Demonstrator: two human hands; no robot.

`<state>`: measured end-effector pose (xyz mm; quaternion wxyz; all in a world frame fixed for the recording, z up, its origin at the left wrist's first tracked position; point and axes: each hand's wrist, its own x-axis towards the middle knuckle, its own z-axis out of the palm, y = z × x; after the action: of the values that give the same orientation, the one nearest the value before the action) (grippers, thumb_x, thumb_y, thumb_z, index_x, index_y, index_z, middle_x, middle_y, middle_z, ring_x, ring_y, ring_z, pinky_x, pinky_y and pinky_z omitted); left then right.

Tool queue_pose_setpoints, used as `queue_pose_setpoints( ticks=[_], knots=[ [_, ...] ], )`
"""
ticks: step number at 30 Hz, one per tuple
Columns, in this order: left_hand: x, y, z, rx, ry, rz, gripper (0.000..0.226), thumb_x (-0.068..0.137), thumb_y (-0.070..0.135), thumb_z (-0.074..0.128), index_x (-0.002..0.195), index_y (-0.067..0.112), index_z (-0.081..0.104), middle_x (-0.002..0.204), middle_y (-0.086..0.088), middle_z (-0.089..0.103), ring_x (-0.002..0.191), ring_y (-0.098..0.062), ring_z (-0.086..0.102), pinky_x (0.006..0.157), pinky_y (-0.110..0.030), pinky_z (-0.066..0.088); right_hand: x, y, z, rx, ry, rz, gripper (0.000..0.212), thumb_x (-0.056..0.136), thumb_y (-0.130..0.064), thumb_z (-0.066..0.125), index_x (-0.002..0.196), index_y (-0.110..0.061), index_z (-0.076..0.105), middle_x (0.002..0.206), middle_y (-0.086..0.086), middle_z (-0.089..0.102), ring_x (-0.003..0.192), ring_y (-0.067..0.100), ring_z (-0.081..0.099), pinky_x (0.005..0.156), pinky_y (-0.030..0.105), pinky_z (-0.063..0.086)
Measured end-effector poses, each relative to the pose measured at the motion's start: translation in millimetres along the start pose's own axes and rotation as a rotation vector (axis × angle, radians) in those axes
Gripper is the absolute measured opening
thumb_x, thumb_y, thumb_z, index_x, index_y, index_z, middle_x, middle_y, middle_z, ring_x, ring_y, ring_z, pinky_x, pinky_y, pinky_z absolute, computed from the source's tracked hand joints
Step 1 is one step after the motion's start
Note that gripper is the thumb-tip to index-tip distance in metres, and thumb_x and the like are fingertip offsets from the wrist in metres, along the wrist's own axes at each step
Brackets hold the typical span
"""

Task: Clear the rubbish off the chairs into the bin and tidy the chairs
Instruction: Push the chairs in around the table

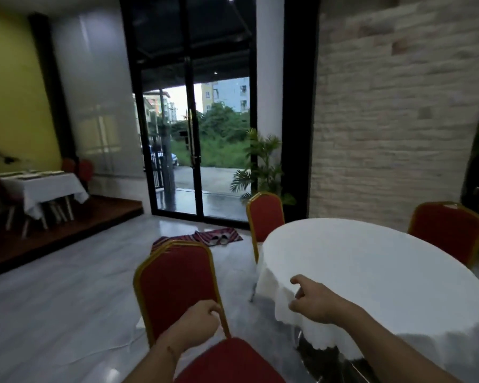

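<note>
A red chair (174,283) with a gold frame stands right in front of me, its back facing away and its red seat at the bottom of the view. My left hand (197,320) is closed on the right-hand gold post of its backrest. Over the edge of the round table's white cloth (385,275) my right hand (311,301) hovers with loosely curled fingers and nothing in it. Two more red chairs stand at the table: one at the far left (265,217), one at the far right (448,230). No rubbish or bin is visible.
A striped mat with a pair of slippers (219,239) lies before the glass doors (194,150). A potted palm (263,167) stands by the door. On a raised wooden step at left is a laid table with white cloth (50,189). Grey tiled floor (67,313) spreads left.
</note>
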<state>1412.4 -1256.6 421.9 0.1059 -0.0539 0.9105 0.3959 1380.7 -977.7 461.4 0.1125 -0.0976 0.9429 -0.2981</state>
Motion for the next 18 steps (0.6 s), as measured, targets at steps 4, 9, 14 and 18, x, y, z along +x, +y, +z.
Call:
queue_pose_setpoints(
  ticks=[4,9,14,18],
  knots=[
    [-7,-52,-70,0.029,0.08,-0.026,0.029,0.08,0.018,0.05,0.101,0.033,0.062,0.1,0.001,0.066,0.095,-0.017,0.064,0.084,-0.026,0.051,21,-79,33,-0.045,-0.049,-0.032,0.079,0.094,-0.029,0.061,0.158,-0.015,0.019,0.156,0.012,0.039,0.137,0.027,0.044,0.103,0.031,0.042],
    [-3,-118,-162,0.09,0.1,-0.007,0.041,0.082,0.015,0.046,0.118,0.026,0.061,0.112,-0.001,0.06,0.095,-0.017,0.059,0.078,-0.023,0.046,64,-167,91,-0.059,-0.065,-0.034,0.085,0.092,-0.034,0.062,0.159,-0.016,0.014,0.142,0.008,0.052,0.114,0.016,0.056,0.087,0.026,0.044],
    [16,-162,-222,0.185,0.141,0.032,0.041,0.08,0.009,0.044,0.113,0.021,0.064,0.099,0.0,0.061,0.076,-0.013,0.057,0.067,-0.024,0.047,102,-226,137,-0.087,-0.111,-0.011,0.078,0.093,-0.035,0.061,0.156,-0.013,0.02,0.146,0.009,0.047,0.128,0.023,0.049,0.103,0.034,0.044],
    [43,-169,-256,0.308,0.152,0.088,0.039,0.085,0.01,0.048,0.122,0.018,0.06,0.12,-0.006,0.06,0.107,-0.022,0.06,0.088,-0.031,0.05,140,-251,156,-0.085,-0.158,0.006,0.078,0.093,-0.038,0.061,0.156,-0.019,0.019,0.147,0.006,0.047,0.119,0.019,0.049,0.101,0.031,0.043]
  ],
)
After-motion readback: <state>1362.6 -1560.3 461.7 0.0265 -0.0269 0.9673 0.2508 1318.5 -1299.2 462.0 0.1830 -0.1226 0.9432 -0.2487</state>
